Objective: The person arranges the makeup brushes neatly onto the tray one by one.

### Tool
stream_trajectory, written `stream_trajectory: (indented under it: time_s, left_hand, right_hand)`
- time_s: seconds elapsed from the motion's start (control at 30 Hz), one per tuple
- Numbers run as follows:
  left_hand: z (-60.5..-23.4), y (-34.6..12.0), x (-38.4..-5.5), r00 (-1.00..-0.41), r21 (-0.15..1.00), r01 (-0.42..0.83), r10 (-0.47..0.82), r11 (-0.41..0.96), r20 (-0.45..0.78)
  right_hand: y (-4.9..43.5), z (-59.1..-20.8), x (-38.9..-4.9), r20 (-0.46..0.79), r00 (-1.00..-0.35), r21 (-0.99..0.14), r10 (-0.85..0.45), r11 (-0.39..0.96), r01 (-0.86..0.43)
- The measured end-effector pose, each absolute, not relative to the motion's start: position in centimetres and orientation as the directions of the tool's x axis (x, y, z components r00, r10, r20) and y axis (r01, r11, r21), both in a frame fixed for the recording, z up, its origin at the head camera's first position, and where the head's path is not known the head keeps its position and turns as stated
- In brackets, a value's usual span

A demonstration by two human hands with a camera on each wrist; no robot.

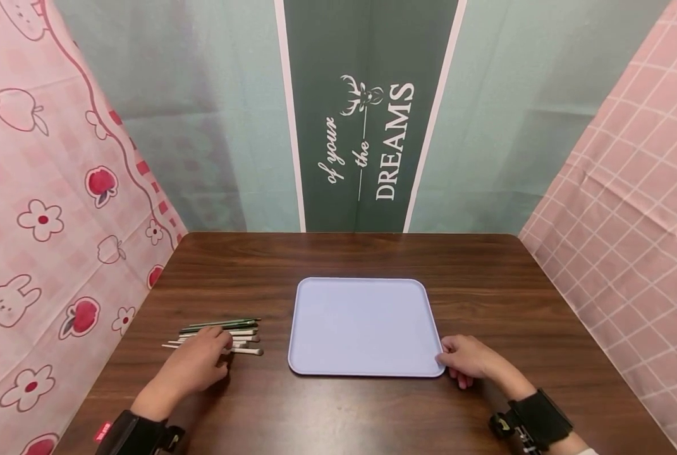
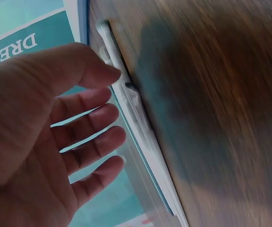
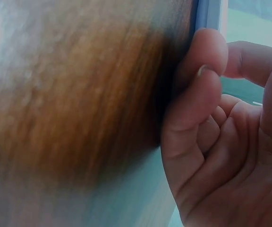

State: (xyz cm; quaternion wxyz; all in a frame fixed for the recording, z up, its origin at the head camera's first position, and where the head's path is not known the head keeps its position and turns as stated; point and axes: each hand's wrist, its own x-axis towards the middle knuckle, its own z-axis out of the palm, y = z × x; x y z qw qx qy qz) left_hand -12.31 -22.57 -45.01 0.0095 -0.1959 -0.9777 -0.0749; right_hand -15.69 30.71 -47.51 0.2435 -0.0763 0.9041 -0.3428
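Observation:
Several slim makeup brushes (image 1: 247, 351), some white and some green, lie side by side at the left of the table. My left hand (image 1: 198, 360) is over them, its thumb and loosely bent fingers apart in the left wrist view, with the white brushes (image 2: 143, 135) just beyond the fingertips; whether a finger touches them I cannot tell. A shallow lavender tray (image 1: 366, 328) with rounded corners lies flat in the middle. At its right side, close to the front corner, my right hand (image 1: 468, 360) pinches the rim, thumb on top and other fingers curled lower down.
The dark wood table (image 1: 338, 411) reaches back to a green curtain (image 1: 366, 38) with white lettering. Pink patterned cloths hang along the left (image 1: 42, 253) and right sides. Each wrist wears a black strap with a camera.

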Motion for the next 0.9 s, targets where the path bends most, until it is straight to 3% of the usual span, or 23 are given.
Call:
stream_trajectory:
  time_s: [0.9]
  left_hand:
    - [-46.4, -24.6, -12.3, -0.932, 0.075, 0.349, 0.337, 0.934, 0.133]
  right_hand:
    - [30.6, -47.6, -15.7, -0.389, -0.87, -0.658, -0.303, 0.752, 0.032]
